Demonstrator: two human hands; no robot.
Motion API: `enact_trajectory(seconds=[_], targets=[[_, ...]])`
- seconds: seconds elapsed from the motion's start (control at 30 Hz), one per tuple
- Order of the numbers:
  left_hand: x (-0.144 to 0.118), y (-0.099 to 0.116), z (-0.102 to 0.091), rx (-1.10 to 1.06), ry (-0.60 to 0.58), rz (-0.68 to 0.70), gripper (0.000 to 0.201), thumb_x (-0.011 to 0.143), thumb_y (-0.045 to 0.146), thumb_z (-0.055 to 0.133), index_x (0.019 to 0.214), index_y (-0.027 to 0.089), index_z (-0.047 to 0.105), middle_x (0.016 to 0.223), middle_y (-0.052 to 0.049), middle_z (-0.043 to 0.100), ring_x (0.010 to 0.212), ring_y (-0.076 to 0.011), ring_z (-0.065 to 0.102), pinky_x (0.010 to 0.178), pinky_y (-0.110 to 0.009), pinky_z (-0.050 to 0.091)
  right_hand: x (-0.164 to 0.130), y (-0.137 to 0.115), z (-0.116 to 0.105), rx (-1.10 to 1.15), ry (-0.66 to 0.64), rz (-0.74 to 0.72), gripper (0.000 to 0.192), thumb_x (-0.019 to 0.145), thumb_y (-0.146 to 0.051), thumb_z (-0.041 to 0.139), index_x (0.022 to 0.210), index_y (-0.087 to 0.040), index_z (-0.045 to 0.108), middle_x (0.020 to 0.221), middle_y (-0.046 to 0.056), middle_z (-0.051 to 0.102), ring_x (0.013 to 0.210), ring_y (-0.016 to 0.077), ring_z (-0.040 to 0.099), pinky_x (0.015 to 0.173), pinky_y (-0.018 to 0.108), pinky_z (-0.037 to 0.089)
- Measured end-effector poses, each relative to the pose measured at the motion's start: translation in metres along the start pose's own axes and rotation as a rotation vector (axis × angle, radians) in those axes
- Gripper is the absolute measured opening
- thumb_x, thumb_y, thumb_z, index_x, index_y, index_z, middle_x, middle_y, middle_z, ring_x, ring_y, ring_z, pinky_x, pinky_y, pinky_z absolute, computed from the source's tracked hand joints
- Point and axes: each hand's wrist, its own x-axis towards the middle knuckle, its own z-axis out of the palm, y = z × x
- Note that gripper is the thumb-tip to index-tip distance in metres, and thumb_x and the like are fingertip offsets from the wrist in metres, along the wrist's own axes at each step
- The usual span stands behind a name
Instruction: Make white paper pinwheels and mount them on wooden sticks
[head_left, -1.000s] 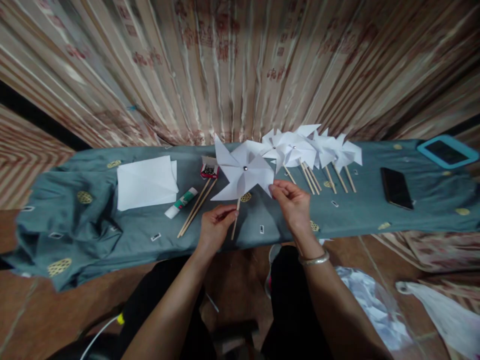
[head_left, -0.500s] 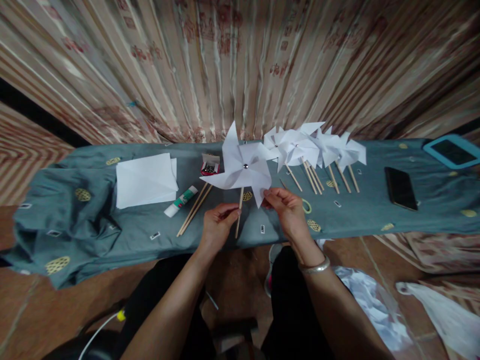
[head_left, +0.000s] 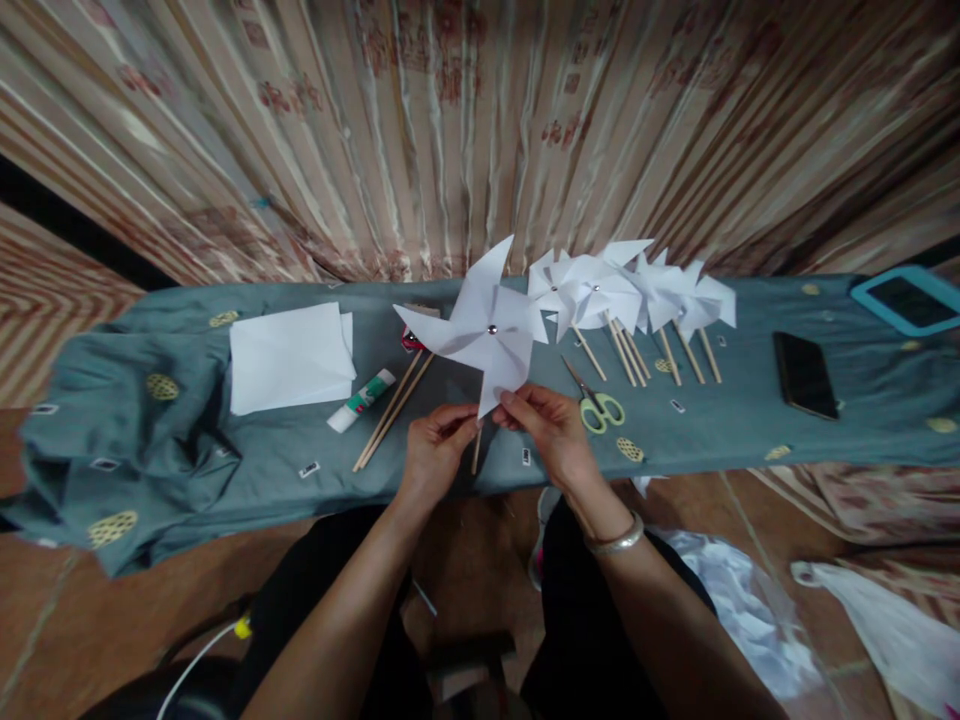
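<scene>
A white paper pinwheel (head_left: 480,325) with a round metal pin at its centre is held above the middle of the cloth-covered table. My left hand (head_left: 439,452) pinches its wooden stick, most of which hides behind the lower blade. With thumb and fingers, my right hand (head_left: 546,425) grips the tip of that lower blade, close beside my left fingertips. Green-handled scissors (head_left: 596,405) lie just right of my right hand. Left of my left hand are loose wooden sticks (head_left: 394,415) and a glue stick (head_left: 361,400).
White paper sheets (head_left: 291,358) lie at left. A small red box (head_left: 410,338) is partly hidden behind the pinwheel. Several finished pinwheels (head_left: 600,290) lie at the back right, then a phone (head_left: 805,375) and a blue-framed tablet (head_left: 907,300). A plastic bag of paper (head_left: 742,610) sits on the floor.
The pinwheel's blades have turned clockwise, the lower blade swinging left over the stick. My right hand has moved left with that blade, uncovering the scissors. My left hand has stayed on the stick.
</scene>
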Motion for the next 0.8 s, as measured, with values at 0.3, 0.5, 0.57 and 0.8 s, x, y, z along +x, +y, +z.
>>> enact_trajectory(seconds=[0.3,0.5,0.57,0.8], targets=[[-0.003,0.001,-0.001,0.019,-0.061,-0.017,0.018,0.063,0.032,0.075,0.075,0.019,0.078,0.071,-0.001,0.071,0.07,-0.0172,0.063,0.074,-0.03,0.049,0.0,0.002,0.008,-0.022,-0.01,0.013,0.042,0.053,-0.057,0.085,0.056,-0.02,0.067,0.052,-0.002,0.066,0.048,0.0092,0.055,0.051,0.023,0.047],[-0.004,-0.001,-0.003,-0.021,-0.04,-0.045,0.022,0.06,0.033,0.078,0.077,0.019,0.079,0.074,-0.002,0.072,0.073,-0.0182,0.064,0.076,-0.031,0.049,0.009,-0.003,-0.02,-0.225,0.133,-0.171,0.041,0.072,-0.057,0.074,0.057,-0.021,0.066,0.049,-0.002,0.062,0.044,0.0081,0.047,0.044,0.022,0.038],[-0.004,0.0,-0.004,-0.023,-0.047,-0.057,0.022,0.059,0.033,0.079,0.076,0.019,0.079,0.074,-0.002,0.072,0.073,-0.0182,0.064,0.075,-0.03,0.049,0.017,-0.003,-0.034,-0.206,0.277,-0.263,0.032,0.073,-0.052,0.075,0.065,-0.022,0.069,0.055,-0.002,0.066,0.049,0.0098,0.053,0.05,0.023,0.044],[-0.01,0.002,-0.007,-0.007,-0.103,-0.092,0.018,0.059,0.031,0.078,0.073,0.02,0.08,0.068,-0.001,0.071,0.067,-0.016,0.061,0.069,-0.028,0.047,0.04,0.003,-0.053,-0.148,0.339,-0.358,0.032,0.068,-0.037,0.079,0.096,-0.023,0.072,0.093,0.003,0.077,0.09,0.018,0.07,0.089,0.037,0.054]])
